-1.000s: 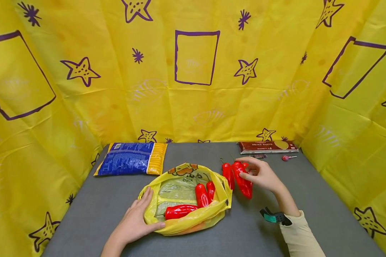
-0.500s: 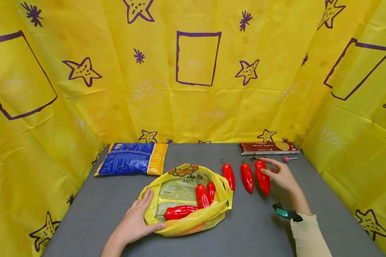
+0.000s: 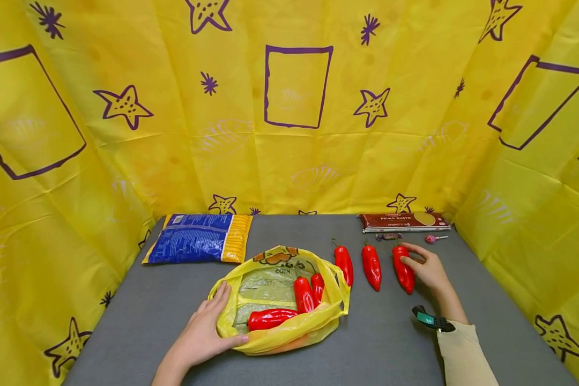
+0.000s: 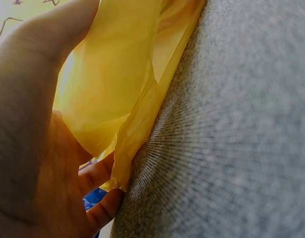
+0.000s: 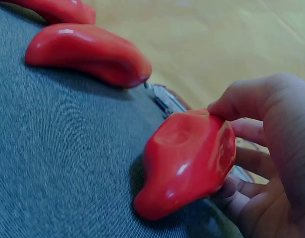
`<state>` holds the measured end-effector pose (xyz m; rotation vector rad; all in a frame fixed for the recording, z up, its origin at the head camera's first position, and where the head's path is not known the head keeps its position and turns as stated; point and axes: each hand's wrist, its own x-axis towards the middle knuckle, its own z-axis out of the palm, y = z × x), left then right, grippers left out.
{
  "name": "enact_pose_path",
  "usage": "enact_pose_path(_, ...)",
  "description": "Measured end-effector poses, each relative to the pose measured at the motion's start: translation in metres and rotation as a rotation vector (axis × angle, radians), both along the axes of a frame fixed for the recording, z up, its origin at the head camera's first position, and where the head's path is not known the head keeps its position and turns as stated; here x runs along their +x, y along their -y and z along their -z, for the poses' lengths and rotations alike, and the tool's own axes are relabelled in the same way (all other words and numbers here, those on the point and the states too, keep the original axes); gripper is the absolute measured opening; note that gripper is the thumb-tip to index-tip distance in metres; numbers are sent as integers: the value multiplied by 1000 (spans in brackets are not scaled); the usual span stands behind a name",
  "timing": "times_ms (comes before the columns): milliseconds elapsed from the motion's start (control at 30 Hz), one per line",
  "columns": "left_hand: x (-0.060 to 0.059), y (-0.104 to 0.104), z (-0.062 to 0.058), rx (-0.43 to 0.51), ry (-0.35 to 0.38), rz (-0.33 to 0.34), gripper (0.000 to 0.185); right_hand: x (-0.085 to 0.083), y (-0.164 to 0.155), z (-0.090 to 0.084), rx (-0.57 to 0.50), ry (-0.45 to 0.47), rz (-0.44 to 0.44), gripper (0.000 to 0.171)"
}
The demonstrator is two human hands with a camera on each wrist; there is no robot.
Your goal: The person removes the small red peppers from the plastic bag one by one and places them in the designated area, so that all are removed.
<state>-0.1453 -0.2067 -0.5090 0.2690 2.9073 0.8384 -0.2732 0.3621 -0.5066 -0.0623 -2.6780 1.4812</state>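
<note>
A yellow plastic bag (image 3: 270, 279) lies open on the grey table (image 3: 173, 289) with three red peppers in it, one of them (image 3: 270, 318) lying across the front. Right of the bag, three more red peppers lie in a row: (image 3: 344, 264), (image 3: 371, 266) and the rightmost (image 3: 403, 269). My right hand (image 3: 427, 268) pinches that rightmost pepper (image 5: 187, 163), which touches the table, thumb on top and fingers (image 5: 241, 191) beneath. My left hand (image 3: 202, 332) lies flat on the bag's left edge (image 4: 108, 84), thumb along the front rim.
A blue and yellow packet (image 3: 198, 238) lies at the back left. A brown spaghetti box (image 3: 401, 221), a wrapped sweet (image 3: 388, 236) and a lollipop (image 3: 431, 238) lie at the back right. Yellow star-print cloth (image 3: 294, 134) walls in three sides.
My right hand moved right from beside the bag, left one pepper as the middle of the row, and brought another down at the right end. The left hand stayed put.
</note>
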Motion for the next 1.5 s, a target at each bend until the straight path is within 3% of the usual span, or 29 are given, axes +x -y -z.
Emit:
enact_pose_path(267,0,0,-2,8,-16,0,133,-4,-5,13,29,-45,23,57)
enact_pose_path(467,0,0,-2,10,14,-11,133,-6,-4,17,115,-75,58,58)
enact_pose_path(1300,-1,-1,-2,1,12,-17,134,-5,0,16,142,-41,83,63)
enact_pose_path(1500,0,-2,-2,3,16,-18,134,-4,0,4,197,-110,113,59)
